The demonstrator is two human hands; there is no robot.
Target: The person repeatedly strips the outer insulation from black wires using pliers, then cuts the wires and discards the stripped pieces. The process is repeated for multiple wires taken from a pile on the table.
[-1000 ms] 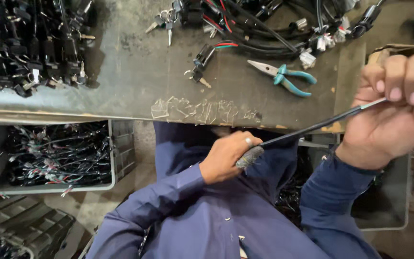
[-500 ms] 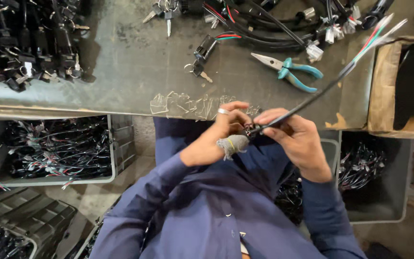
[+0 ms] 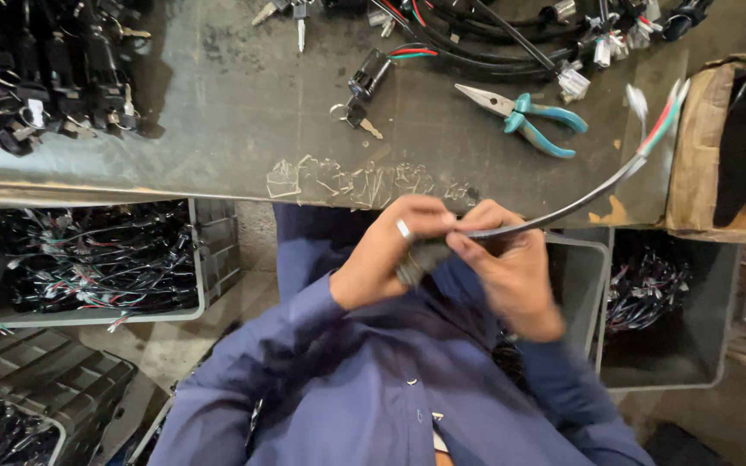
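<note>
From the head camera, the person is sitting close to the grey table, both hands meeting just below its near edge. The left hand, a ring on one finger, is closing its fingers around a dark switch body at the end of a sleeved cable. The right hand is pinching the cable right beside that body, its fingers pressed tight on the sleeve. The cable is arcing up and to the right over the table, ending in loose red, green and white wires. Teal-handled pliers are lying on the table beyond the hands, with a keyed ignition switch to their left. A grey bin of wired parts is sitting under the table on the left, and a cardboard box is resting at the right edge.
</note>
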